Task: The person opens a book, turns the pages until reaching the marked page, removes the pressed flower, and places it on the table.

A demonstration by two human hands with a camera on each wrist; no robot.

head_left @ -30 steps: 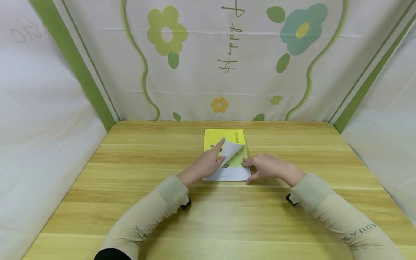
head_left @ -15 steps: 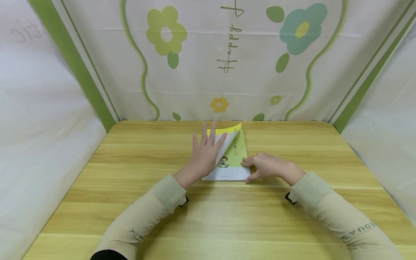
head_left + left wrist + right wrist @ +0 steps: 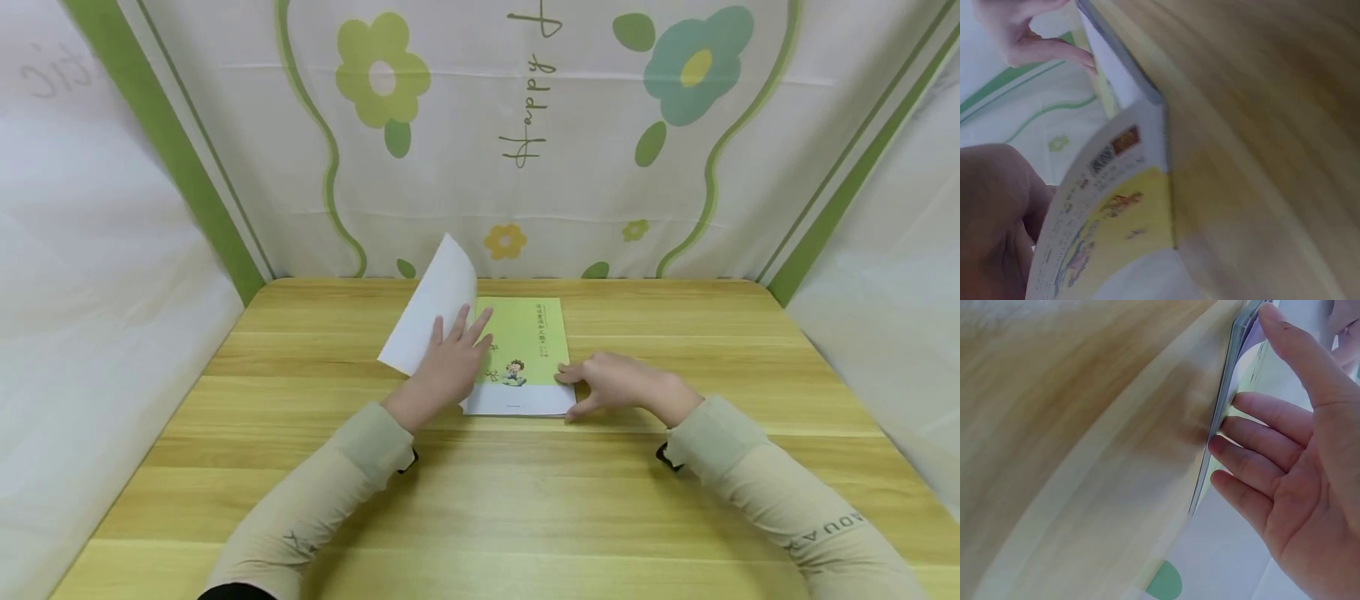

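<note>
A thin paperback book [image 3: 525,333] lies on the table with a green title page showing, which has a cartoon child and a white band at the bottom. Its cover [image 3: 431,308] stands half turned to the left, pale inner side up; the left wrist view shows the yellow printed outer face [image 3: 1141,206]. My left hand [image 3: 446,367] has its fingers spread and fairly straight against the turning cover, near the spine. At the book's lower right, my right hand [image 3: 618,383] touches the side edge with its fingertips and the near corner with its thumb [image 3: 1279,328].
The wooden table [image 3: 480,500] extends around the book on all sides. Behind it hangs a white cloth [image 3: 450,183] with flower prints, close to the raised cover. White cloth sides [image 3: 97,292] rise at the left and right.
The cover has swung from a lifted corner over to the left, exposing the green page. My left hand has moved left with it, fingers spreading. My right hand has stayed in place.
</note>
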